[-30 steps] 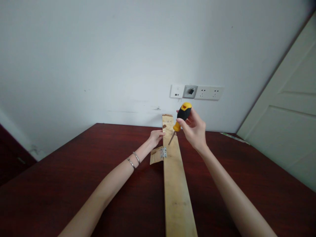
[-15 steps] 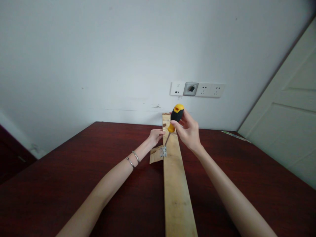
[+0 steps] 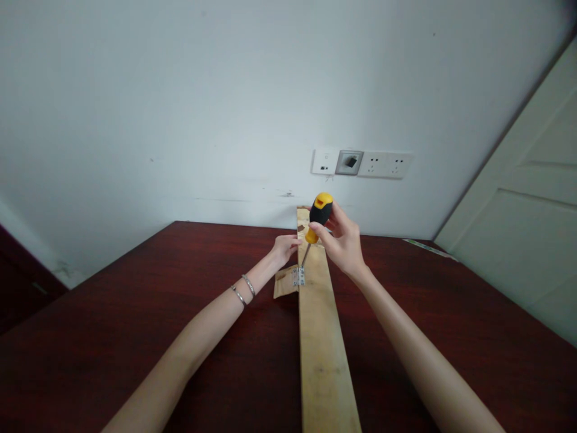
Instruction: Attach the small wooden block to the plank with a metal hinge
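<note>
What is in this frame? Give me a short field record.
Surface: dark red table
Workpiece: long wooden plank lying on it, with a metal hinge at its left edge
Right hand: grips a yellow-and-black screwdriver, tip down at the hinge
Left hand: against the plank's left edge, just beyond the hinge
Background: white wall, sockets, door

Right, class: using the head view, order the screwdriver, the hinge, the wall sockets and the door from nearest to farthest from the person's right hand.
1. Screwdriver: held in the right hand.
2. Hinge: below and to the left, on the plank edge, at the tool's tip.
3. Wall sockets: above, on the far wall.
4. Door: far right.
</note>
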Motion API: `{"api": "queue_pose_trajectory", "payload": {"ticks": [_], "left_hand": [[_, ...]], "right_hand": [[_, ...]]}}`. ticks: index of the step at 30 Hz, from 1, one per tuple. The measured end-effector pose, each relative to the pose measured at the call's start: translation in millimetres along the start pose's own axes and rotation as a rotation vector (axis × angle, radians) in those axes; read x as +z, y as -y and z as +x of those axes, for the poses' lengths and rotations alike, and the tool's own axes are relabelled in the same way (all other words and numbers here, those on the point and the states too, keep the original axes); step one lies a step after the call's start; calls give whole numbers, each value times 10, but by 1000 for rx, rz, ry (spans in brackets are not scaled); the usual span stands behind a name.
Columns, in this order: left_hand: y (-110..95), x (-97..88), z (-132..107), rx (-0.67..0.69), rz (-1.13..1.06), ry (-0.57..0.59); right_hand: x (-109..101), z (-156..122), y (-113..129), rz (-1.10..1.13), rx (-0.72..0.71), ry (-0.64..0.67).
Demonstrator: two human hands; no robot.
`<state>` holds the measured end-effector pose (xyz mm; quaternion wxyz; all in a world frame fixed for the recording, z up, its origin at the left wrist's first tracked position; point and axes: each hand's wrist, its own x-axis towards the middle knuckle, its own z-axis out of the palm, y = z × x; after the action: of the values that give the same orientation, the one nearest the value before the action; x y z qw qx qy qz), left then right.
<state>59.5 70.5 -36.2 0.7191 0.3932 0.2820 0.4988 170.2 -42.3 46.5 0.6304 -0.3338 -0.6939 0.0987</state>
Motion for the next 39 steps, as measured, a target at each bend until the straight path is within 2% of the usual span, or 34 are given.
{"api": "queue_pose_trajectory", "payload": {"ticks": [13, 21, 30, 36, 39], "left_hand": [[6, 4, -5, 28, 61, 24], [90, -88, 83, 31, 57, 37], [86, -54, 52, 29, 56, 28], [89, -59, 63, 42, 66, 17], [76, -40, 47, 38, 73, 16]], "right_hand": [[-25, 20, 29, 56, 19, 73], [50, 9, 32, 9, 29, -16], [-47, 30, 152, 39, 31, 161], [31, 2, 68, 16, 3, 26], [35, -7, 102, 58, 4, 33]]}}
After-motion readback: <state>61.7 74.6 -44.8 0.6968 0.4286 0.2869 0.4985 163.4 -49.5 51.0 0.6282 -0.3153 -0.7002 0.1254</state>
